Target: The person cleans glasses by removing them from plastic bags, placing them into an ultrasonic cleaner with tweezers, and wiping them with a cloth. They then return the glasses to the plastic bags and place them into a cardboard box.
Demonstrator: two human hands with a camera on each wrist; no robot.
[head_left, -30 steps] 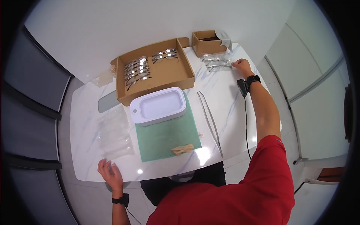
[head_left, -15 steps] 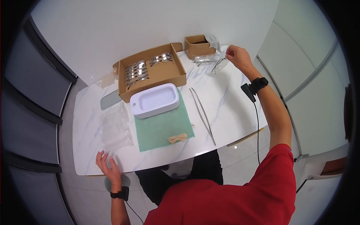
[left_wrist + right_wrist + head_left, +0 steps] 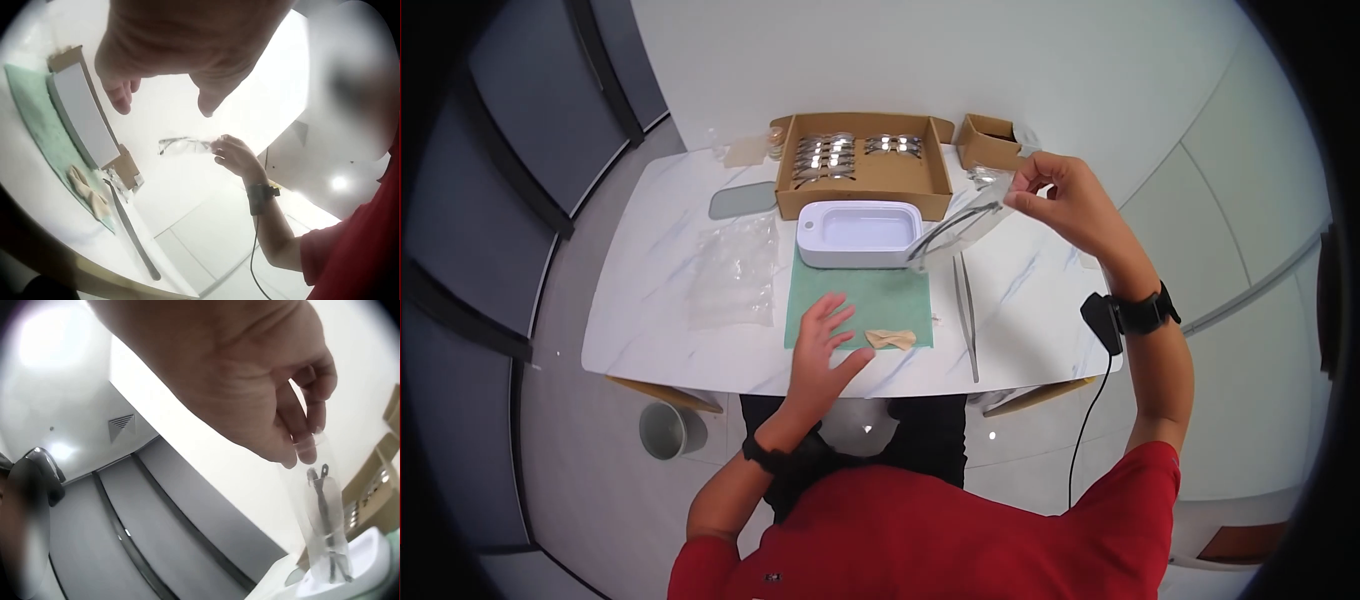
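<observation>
Right hand (image 3: 1072, 203) pinches a clear bag of glasses (image 3: 956, 232), raised above the counter (image 3: 650, 250) beside the white tray (image 3: 860, 233). Left hand (image 3: 824, 345), fingers spread and holding nothing, hovers over the green mat (image 3: 900, 300).

- A red short-sleeved shirt (image 3: 960, 530) covers the torso and upper arms; both forearms are bare.
- Behind the right hand (image 3: 1065, 200), a black wrist strap (image 3: 1145, 308) circles the wrist, with a small black camera block (image 3: 1100, 320) on its inner side.
- A thin black cable (image 3: 1090, 420) hangs from that block.
- Behind the left hand (image 3: 825, 340), a black wrist band (image 3: 785, 462) carries a like unit.
- Dark trousers (image 3: 900, 445) show beneath.
</observation>
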